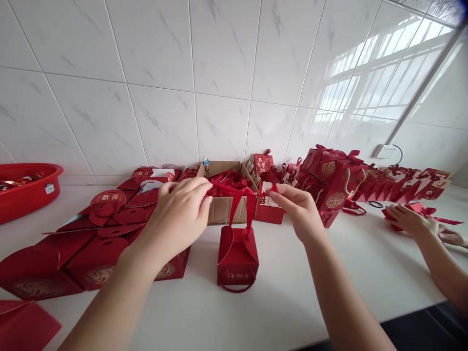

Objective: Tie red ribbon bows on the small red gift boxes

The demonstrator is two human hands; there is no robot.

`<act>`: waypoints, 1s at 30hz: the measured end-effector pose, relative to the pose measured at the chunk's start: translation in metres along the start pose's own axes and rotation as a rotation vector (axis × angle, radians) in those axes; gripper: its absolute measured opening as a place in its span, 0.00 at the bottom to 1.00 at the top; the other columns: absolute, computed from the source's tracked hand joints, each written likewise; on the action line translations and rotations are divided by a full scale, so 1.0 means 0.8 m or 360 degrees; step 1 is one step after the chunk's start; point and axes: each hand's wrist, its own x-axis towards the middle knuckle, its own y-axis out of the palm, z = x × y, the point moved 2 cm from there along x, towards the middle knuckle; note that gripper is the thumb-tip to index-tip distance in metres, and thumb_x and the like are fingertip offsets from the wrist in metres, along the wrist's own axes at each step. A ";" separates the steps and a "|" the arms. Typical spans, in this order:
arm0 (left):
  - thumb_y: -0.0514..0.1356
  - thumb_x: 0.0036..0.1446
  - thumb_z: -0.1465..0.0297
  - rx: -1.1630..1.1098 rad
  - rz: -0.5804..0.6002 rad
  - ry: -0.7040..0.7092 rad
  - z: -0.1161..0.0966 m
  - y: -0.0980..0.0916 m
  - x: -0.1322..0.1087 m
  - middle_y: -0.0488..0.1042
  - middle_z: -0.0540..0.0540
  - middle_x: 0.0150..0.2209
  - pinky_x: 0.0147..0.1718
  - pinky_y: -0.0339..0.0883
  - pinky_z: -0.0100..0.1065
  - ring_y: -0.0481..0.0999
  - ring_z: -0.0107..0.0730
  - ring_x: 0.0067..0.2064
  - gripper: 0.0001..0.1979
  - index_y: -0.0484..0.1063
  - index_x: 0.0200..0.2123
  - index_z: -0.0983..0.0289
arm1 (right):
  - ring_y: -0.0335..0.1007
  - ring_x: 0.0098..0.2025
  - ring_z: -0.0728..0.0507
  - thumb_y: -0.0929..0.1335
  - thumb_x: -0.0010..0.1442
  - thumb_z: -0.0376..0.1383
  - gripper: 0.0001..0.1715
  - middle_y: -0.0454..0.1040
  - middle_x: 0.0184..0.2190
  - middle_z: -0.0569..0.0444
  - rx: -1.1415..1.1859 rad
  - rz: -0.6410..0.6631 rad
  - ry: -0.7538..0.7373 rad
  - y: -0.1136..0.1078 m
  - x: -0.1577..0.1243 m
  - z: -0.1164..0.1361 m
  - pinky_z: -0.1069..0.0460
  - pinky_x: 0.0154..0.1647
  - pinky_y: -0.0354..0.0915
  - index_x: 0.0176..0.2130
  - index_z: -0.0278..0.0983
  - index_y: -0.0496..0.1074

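A small red gift box (237, 261) stands upright on the white counter between my forearms, a dark red cord loop at its front. From its top rises a red ribbon (250, 214), its two strands crossing above the box. My left hand (186, 207) pinches one end of it between thumb and fingers, up and to the left. Higher on the right, my right hand (296, 207) pinches the other end between thumb and forefinger. Behind the ribbon sits a cardboard box (221, 212) full of loose red ribbons (228, 181).
Several red boxes (106, 248) crowd the counter at left, near a red plastic basin (36, 195). Red gift bags and boxes (332, 175) line the tiled wall at right. A co-worker's hands (413, 219) hold a red box with a ribbon. A socket (383, 151) is on the wall.
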 end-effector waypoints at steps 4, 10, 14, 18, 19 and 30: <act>0.44 0.63 0.68 0.0111 -0.0093 -0.0229 0.020 -0.003 -0.029 0.70 0.60 0.56 0.51 0.55 0.51 0.68 0.49 0.56 0.18 0.69 0.49 0.61 | 0.68 0.35 0.44 0.74 0.48 0.45 0.13 0.75 0.27 0.54 0.0161 -0.0241 0.0251 -0.026 -0.037 -0.032 0.50 0.39 0.62 0.28 0.38 0.76; 0.42 0.64 0.63 0.0191 0.0075 -0.0667 0.057 -0.004 -0.074 0.68 0.70 0.56 0.50 0.54 0.60 0.69 0.58 0.55 0.18 0.67 0.46 0.65 | 0.68 0.34 0.41 0.73 0.45 0.48 0.17 0.74 0.25 0.51 -0.0127 -0.0444 0.0504 -0.067 -0.084 -0.076 0.49 0.36 0.59 0.25 0.36 0.75; 0.45 0.64 0.62 0.0170 0.0154 -0.0700 0.069 -0.005 -0.101 0.69 0.71 0.55 0.49 0.54 0.63 0.70 0.59 0.54 0.18 0.68 0.44 0.65 | 0.68 0.35 0.41 0.73 0.45 0.47 0.17 0.74 0.26 0.52 -0.0257 -0.0485 0.0591 -0.095 -0.102 -0.090 0.49 0.38 0.58 0.26 0.36 0.76; 0.46 0.62 0.61 0.0248 0.0134 -0.0725 0.077 0.003 -0.122 0.73 0.68 0.51 0.48 0.54 0.64 0.72 0.59 0.52 0.17 0.71 0.41 0.62 | 0.68 0.35 0.40 0.73 0.44 0.47 0.15 0.73 0.26 0.52 -0.0360 -0.0498 0.0598 -0.114 -0.110 -0.095 0.48 0.37 0.58 0.25 0.37 0.75; 0.46 0.62 0.61 0.0242 0.0125 -0.0734 0.080 0.006 -0.126 0.73 0.68 0.51 0.48 0.55 0.64 0.72 0.59 0.52 0.17 0.71 0.41 0.62 | 0.68 0.35 0.40 0.73 0.45 0.47 0.15 0.73 0.25 0.53 -0.0382 -0.0500 0.0600 -0.117 -0.111 -0.097 0.48 0.36 0.58 0.25 0.37 0.75; 0.49 0.59 0.63 0.0291 0.0104 -0.0681 0.077 0.019 -0.144 0.72 0.69 0.52 0.45 0.59 0.63 0.68 0.62 0.54 0.15 0.73 0.40 0.61 | 0.70 0.40 0.36 0.70 0.47 0.49 0.21 0.74 0.32 0.48 -0.0527 -0.0633 0.0613 -0.119 -0.110 -0.109 0.46 0.37 0.62 0.35 0.35 0.75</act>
